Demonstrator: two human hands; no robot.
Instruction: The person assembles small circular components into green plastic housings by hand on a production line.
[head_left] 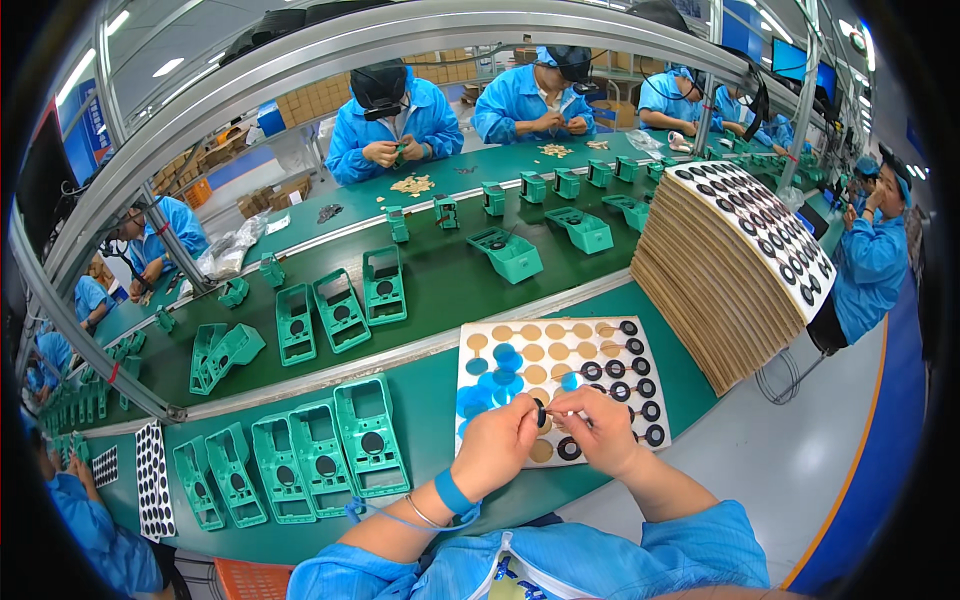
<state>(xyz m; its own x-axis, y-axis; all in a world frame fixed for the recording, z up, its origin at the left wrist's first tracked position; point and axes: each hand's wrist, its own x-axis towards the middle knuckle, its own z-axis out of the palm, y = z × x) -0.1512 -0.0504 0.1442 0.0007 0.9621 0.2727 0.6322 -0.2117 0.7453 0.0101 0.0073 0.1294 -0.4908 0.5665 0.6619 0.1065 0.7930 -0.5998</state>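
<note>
Both my hands meet over a tan cardboard sheet (pixel 476 328) on the green bench. My left hand (pixel 497 446), with a blue band at the wrist, pinches a small black round part (pixel 541 412) edge-on. Close to that part, the fingertips of my right hand (pixel 598 428) are pressed together; what they hold, if anything, is too small to make out. Black ring-shaped discs (pixel 651 411) with thin reddish leads sit in rows along the sheet's right side. Loose blue film discs (pixel 487 390) overlap at its left, beside bare tan circles (pixel 534 352).
A tall stack of cardboard sheets (pixel 700 270) carrying black discs stands at right. Several green plastic housings (pixel 372 435) lie to my left; more housings (pixel 340 310) line the conveyor (pixel 440 290) ahead. Co-workers (pixel 395 125) in blue sit opposite. A metal frame (pixel 400 38) arches overhead.
</note>
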